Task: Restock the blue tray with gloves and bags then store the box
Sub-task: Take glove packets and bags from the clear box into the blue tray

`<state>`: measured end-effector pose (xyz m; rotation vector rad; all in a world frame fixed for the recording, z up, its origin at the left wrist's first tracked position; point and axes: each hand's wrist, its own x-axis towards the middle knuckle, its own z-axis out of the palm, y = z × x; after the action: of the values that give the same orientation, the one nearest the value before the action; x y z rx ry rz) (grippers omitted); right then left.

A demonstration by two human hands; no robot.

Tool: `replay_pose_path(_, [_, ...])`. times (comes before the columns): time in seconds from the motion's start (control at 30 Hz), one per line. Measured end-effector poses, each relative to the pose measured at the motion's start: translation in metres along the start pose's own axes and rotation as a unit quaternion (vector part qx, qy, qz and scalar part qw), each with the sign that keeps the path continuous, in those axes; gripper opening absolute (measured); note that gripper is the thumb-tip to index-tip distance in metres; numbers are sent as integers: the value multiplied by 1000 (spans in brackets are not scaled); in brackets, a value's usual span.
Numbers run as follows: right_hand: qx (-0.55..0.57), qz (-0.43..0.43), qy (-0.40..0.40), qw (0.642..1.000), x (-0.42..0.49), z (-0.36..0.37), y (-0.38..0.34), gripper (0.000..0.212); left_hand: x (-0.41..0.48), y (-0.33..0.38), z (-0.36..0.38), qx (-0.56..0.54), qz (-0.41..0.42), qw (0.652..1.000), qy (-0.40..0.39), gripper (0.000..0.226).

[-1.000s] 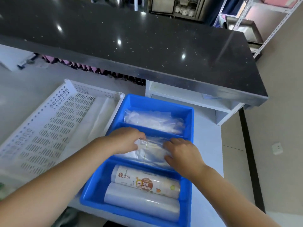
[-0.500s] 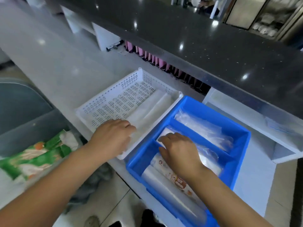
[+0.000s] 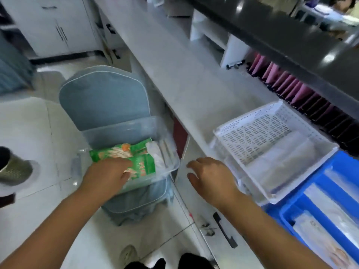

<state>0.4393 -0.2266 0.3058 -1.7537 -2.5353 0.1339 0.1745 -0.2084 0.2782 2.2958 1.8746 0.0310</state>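
The blue tray (image 3: 328,193) is seen at the lower right of the frame, on the counter (image 3: 174,74), with clear packets and a printed roll lying in its compartments; a white perforated basket (image 3: 272,144) is set just beside it, toward the centre right. A second ago both hands were laid on a packet inside the tray; they have since been withdrawn and the view has been swung left, so that the clear plastic box (image 3: 124,133) on a blue-grey cushioned chair (image 3: 101,98) is now brought to the centre left. The left hand (image 3: 105,176) is lowered into that box, its fingers (image 3: 127,174) curled onto a green printed packet (image 3: 134,158) (whether the packet is actually pinched or merely touched cannot be told). The right hand (image 3: 210,176) is held open and empty near the box's right rim, at the counter's edge, fingers spread and released. It is judged that one packet has been placed and another supply is being fetched, so restocking is not finished and the box is not yet stored.
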Motion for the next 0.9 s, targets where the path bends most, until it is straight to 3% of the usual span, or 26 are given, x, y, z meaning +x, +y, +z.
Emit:
replay_pose_path(0.17, [3, -23, -54, 998, 66, 37, -80, 28, -11, -109, 14, -17, -34, 999, -29, 13])
replay_pose_path(0.33, [33, -15, -91, 995, 108, 73, -113, 26, -7, -160, 33, -49, -72, 996, -37, 16])
replay_pose_path(0.6, [57, -26, -173, 983, 195, 152, -100, 22, 34, -197, 86, -77, -143, 981, -102, 26])
replay_pose_path(0.9, [43, -54, -278, 958, 322, 282, -69, 29, 103, -202, 142, -141, -209, 964, -80, 8])
